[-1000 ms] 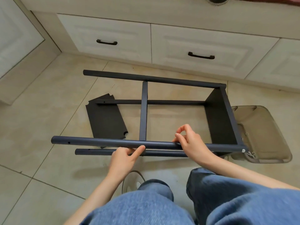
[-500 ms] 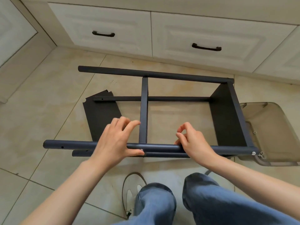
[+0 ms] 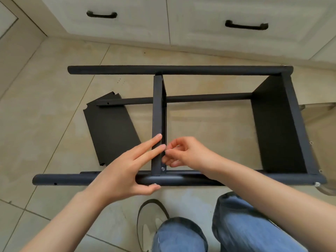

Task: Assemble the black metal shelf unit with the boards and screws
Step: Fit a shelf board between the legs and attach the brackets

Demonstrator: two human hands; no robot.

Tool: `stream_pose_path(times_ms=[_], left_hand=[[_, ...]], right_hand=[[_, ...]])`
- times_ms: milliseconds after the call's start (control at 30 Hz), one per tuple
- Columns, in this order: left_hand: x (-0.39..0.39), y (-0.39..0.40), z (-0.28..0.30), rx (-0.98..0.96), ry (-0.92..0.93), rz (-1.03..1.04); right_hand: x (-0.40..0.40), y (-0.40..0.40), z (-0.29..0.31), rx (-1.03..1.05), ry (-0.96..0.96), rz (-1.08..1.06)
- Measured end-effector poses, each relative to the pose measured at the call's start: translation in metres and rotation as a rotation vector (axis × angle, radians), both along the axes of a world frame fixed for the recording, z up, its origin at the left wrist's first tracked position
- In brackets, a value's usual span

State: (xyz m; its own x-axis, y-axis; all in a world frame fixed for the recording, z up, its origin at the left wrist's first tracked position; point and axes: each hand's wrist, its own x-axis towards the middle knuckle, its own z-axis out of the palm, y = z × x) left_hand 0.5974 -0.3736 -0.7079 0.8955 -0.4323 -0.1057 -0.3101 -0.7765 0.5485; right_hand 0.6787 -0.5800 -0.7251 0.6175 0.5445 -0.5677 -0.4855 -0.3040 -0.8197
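Head view, single frame.

Frame (image 3: 181,70): black metal shelf unit lying on its side on the tiled floor (image 3: 45,124), centre of picture. Four tubes run left to right; the near tube (image 3: 236,180) crosses the lower middle.

Middle board (image 3: 159,115): edge-on, upright in frame, spanning far tube to near tube. One screw (image 3: 163,168) shows at its lower end; another screw head sits on the near tube just under the left thumb.

End board (image 3: 278,124): fitted at the right end, with a screw at the near tube's right tip.

Loose board (image 3: 111,131): flat on the floor, centre left, under the frame, not yet fitted.

Left hand (image 3: 123,171): fingers straight along the middle board's left face, thumb under the near tube, bracing the joint.

Right hand (image 3: 183,153): fingers curled, tips pinched against the board's right edge just above the screw; whether they hold a small part cannot be told.

Cabinet drawers (image 3: 236,15): upper frame.

Step, as judged: fixing the middle board to the near tube. Next move calls for keeping the board square while the fastener is seated and tightened; the loose board remains for the open left end.
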Motion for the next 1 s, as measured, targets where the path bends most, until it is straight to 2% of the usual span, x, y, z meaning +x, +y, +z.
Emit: stream_pose_path(times_ms=[200, 467, 767, 1000], left_hand=[[-0.013, 0.004, -0.021, -0.024, -0.065, -0.005], [-0.012, 0.006, -0.027, -0.020, -0.074, -0.022], [-0.012, 0.006, -0.028, -0.009, -0.080, -0.026], [-0.011, 0.005, -0.027, 0.000, -0.085, -0.018]], right_hand=[[-0.001, -0.004, -0.023, 0.001, 0.157, 0.152], [0.001, 0.004, -0.028, 0.110, 0.224, 0.249], [0.011, 0.008, -0.034, 0.137, 0.369, 0.318], [0.013, 0.008, -0.035, 0.078, 0.364, 0.393]])
